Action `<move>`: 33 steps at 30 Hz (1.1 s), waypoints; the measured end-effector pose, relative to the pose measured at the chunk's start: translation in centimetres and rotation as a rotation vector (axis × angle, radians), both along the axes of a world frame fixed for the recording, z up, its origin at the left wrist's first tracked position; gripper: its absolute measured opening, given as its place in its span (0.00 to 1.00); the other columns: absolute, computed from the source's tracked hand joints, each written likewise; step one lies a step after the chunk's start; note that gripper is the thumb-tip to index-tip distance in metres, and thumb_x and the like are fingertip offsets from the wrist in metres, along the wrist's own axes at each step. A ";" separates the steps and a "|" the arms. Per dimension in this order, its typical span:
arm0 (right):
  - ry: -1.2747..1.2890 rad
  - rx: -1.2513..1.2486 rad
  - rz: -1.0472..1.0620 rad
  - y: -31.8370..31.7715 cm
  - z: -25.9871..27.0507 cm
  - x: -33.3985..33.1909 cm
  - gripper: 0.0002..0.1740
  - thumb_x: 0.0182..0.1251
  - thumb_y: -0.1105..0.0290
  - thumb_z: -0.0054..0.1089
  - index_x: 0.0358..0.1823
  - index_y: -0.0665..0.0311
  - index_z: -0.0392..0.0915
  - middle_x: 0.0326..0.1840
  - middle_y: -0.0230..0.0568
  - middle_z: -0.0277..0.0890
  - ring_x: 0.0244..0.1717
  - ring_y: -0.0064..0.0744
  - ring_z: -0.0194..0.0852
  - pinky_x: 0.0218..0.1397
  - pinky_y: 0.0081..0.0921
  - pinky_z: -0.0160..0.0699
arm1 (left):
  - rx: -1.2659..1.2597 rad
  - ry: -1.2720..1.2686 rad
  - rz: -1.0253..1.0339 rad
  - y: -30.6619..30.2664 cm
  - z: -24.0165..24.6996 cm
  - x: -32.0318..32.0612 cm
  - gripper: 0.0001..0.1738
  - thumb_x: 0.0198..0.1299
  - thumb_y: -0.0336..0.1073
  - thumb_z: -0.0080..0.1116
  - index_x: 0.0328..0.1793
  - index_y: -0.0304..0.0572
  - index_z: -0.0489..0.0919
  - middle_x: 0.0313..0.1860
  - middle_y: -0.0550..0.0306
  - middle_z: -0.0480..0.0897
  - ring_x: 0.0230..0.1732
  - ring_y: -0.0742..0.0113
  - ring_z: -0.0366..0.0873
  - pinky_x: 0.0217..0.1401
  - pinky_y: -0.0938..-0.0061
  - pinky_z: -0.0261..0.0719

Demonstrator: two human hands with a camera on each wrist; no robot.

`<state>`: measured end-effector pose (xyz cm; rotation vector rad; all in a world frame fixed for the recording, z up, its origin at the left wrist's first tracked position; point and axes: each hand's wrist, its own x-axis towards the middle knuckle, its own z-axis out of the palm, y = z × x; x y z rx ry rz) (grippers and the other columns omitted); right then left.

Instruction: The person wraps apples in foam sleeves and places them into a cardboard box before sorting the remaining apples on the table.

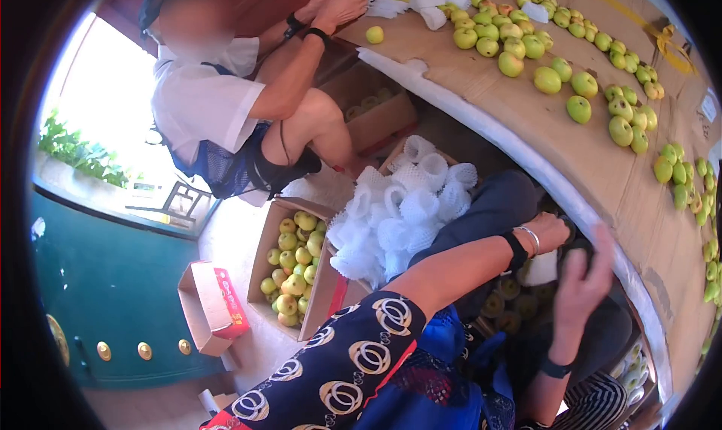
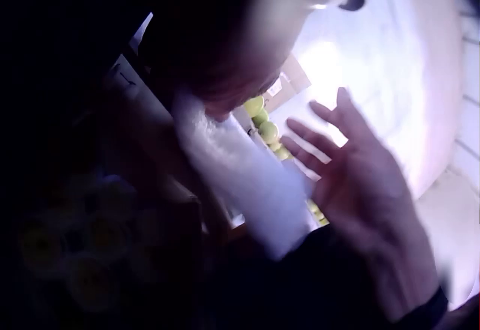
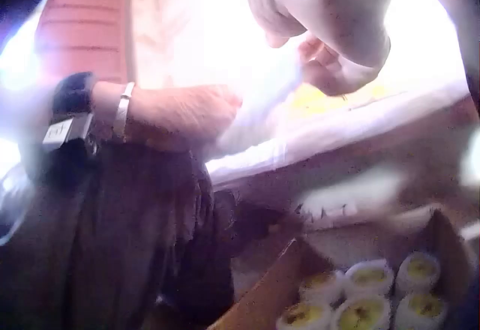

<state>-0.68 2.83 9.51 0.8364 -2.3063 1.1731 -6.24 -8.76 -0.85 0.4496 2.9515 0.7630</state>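
Note:
My left hand (image 1: 547,233), with a silver bangle at the wrist, grips a white foam net sleeve (image 1: 540,268). In the left wrist view the sleeve (image 2: 247,184) is blurred and hangs long from the fingers, which are mostly in shadow. My right hand (image 1: 583,280) is raised beside it, blurred, fingers spread and palm bare; the left wrist view shows the same right hand (image 2: 367,195) close to the sleeve's side. Below both hands sits a cardboard box with foam-wrapped apples (image 3: 364,313) standing in rows.
A cardboard-covered table (image 1: 474,77) with many loose green apples (image 1: 511,46) curves along the right. A pile of foam sleeves (image 1: 406,204), a box of bare apples (image 1: 293,268) and a small carton (image 1: 210,306) stand left. Another person (image 1: 218,92) sits opposite, handling white foam.

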 end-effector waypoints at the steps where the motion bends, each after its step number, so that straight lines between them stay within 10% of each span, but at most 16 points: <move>1: -0.010 0.077 0.224 -1.9 1.5 1.8 0.19 0.59 0.71 0.57 0.51 0.68 0.70 0.56 0.51 0.69 0.58 0.49 0.67 0.60 0.41 0.64 | 0.002 0.003 -0.013 0.1 -0.7 -0.1 0.09 0.54 0.34 0.55 0.31 0.36 0.80 0.32 0.40 0.81 0.37 0.43 0.81 0.42 0.58 0.78; 3: 0.086 0.234 0.648 -5.5 2.3 4.4 0.20 0.57 0.70 0.57 0.51 0.68 0.71 0.54 0.49 0.71 0.59 0.48 0.66 0.63 0.45 0.58 | 0.000 -0.002 0.007 -0.1 -1.9 0.0 0.08 0.51 0.33 0.55 0.32 0.37 0.82 0.37 0.39 0.82 0.40 0.46 0.82 0.43 0.58 0.79; 15: -0.205 -0.196 1.627 -7.7 10.5 12.2 0.24 0.60 0.71 0.53 0.59 0.68 0.68 0.60 0.48 0.68 0.62 0.44 0.66 0.65 0.42 0.59 | -0.043 -0.082 -0.023 0.1 -1.7 -0.2 0.11 0.55 0.37 0.57 0.35 0.35 0.82 0.35 0.40 0.81 0.41 0.45 0.80 0.45 0.58 0.77; 19: -0.443 -0.303 1.208 -8.2 5.2 10.2 0.20 0.56 0.74 0.58 0.52 0.67 0.73 0.49 0.46 0.76 0.51 0.45 0.75 0.54 0.35 0.73 | -0.039 -0.103 -0.015 0.4 -2.6 -0.5 0.12 0.54 0.38 0.58 0.36 0.36 0.82 0.36 0.40 0.81 0.42 0.44 0.80 0.46 0.58 0.77; 22: -0.118 -0.043 0.718 -7.4 3.4 7.5 0.10 0.51 0.72 0.64 0.35 0.62 0.75 0.36 0.40 0.75 0.37 0.41 0.75 0.39 0.32 0.75 | -0.061 -0.116 -0.041 0.2 -2.5 -0.3 0.12 0.55 0.38 0.58 0.37 0.36 0.82 0.37 0.40 0.81 0.42 0.44 0.80 0.47 0.58 0.77; 33: -0.467 -0.251 1.023 -8.4 9.2 11.8 0.10 0.48 0.79 0.65 0.30 0.63 0.73 0.33 0.41 0.72 0.32 0.41 0.71 0.37 0.31 0.70 | -0.038 -0.167 0.003 0.3 -2.2 -0.5 0.11 0.53 0.35 0.56 0.37 0.34 0.82 0.38 0.37 0.81 0.44 0.43 0.80 0.48 0.57 0.77</move>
